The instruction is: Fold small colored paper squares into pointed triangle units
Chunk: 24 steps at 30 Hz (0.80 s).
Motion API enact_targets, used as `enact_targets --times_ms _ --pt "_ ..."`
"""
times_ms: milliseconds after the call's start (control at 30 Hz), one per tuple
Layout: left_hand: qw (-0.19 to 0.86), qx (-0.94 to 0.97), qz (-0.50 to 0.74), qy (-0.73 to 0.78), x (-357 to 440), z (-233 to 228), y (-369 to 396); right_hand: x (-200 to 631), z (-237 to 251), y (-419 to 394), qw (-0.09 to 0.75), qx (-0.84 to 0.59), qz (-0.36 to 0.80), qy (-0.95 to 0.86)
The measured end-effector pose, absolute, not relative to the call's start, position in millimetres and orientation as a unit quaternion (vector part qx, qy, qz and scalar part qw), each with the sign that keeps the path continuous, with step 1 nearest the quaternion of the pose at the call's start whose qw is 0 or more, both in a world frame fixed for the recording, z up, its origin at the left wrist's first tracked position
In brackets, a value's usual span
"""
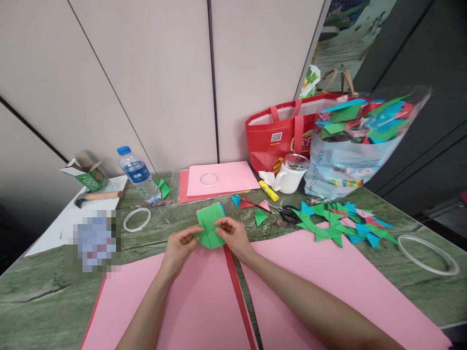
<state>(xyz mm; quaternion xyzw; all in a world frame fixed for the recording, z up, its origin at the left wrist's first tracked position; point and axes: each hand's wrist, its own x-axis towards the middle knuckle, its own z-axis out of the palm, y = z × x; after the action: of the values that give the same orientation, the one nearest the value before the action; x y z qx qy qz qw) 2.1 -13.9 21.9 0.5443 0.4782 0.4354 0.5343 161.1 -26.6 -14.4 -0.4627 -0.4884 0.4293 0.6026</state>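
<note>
Head cam's showing folded paper pieces piling up center-right, scissors lying just behind. Left hand and right hand are both pinching the green paper mid-frame, over 2 pink sheets.

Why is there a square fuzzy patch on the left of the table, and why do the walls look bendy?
In the head view, the blocky patch is blurred in squares, so what lies there cannot be told; the wide lens tilts the wall panels outward; the green paper between both hands is sharp; lighting is soft, with faint shadows.
</note>
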Motion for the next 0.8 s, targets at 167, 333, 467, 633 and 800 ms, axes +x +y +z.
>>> enact_targets --times_ms 167,333,467,633,800 --pt "0.522 0.499 0.514 0.463 7 24 -16 161 -17 -26 0.604 -0.468 0.431 -0.481" --pt "0.538 0.540 0.452 0.464 10 22 -19 162 -16 -27 0.619 -0.467 0.401 -0.487" --pt "0.542 0.540 0.448 0.463 8 13 -16 160 -14 -29 0.596 -0.455 0.400 -0.528" --pt "0.532 0.520 0.486 0.457 1 7 -10 156 -13 -32 0.571 -0.403 0.455 -0.552" --pt "0.554 0.510 0.478 0.452 -2 10 -10 156 -17 -33 0.537 -0.410 0.448 -0.585"
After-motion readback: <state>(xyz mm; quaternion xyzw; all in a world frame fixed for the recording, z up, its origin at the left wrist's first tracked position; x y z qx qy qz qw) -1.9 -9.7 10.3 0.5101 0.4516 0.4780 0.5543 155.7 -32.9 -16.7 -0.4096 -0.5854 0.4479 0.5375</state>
